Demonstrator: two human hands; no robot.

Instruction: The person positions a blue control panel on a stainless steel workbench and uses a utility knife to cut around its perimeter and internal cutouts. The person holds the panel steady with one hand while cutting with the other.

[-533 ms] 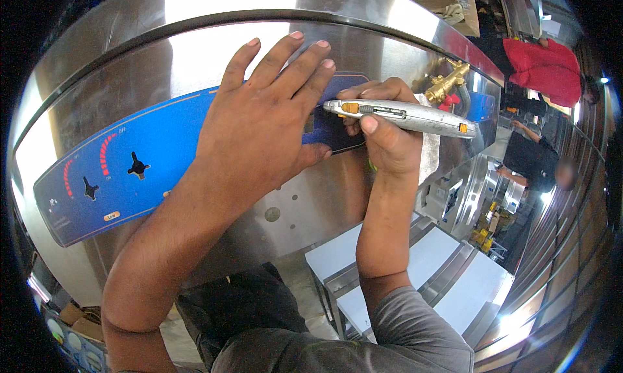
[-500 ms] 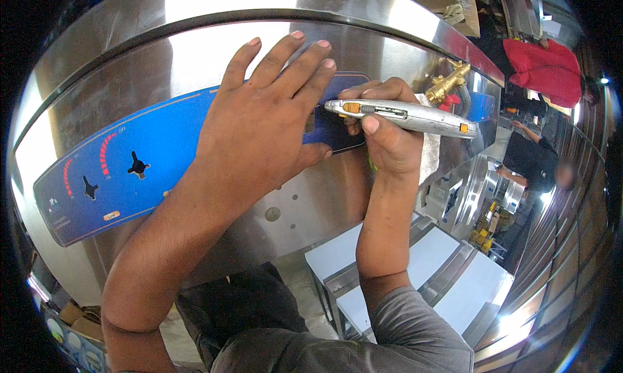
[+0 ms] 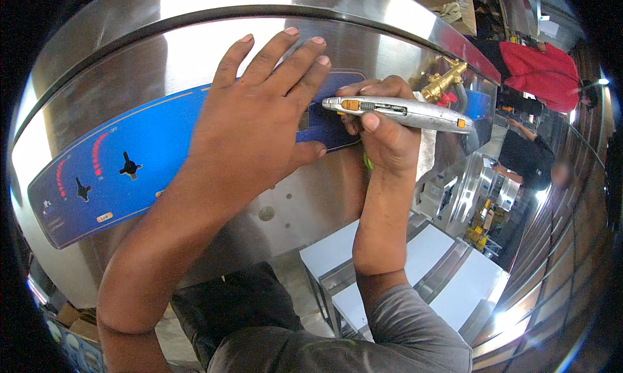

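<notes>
A long blue control-panel sticker (image 3: 162,128) lies on a stainless steel panel (image 3: 259,233). It has cross-shaped cutouts and red scale marks at its left part. My left hand (image 3: 256,117) rests flat across the sticker with its fingers spread, covering its middle. In my right hand (image 3: 389,123) is a silver utility knife (image 3: 415,113) with an orange slider. The knife's tip meets the sticker beside my left fingers, near a cutout partly hidden by that hand. Whether the blade is in the material I cannot make out.
A brass valve fitting (image 3: 444,81) with a red part sticks out right of my right hand. White-topped metal tables (image 3: 396,269) stand below right. A person in red (image 3: 542,74) and another in dark clothes (image 3: 529,156) are in the right background.
The view has shifted slightly, so the panel and hands sit a little further left. Both hands keep their pose, with the knife in almost the same place on the sticker.
</notes>
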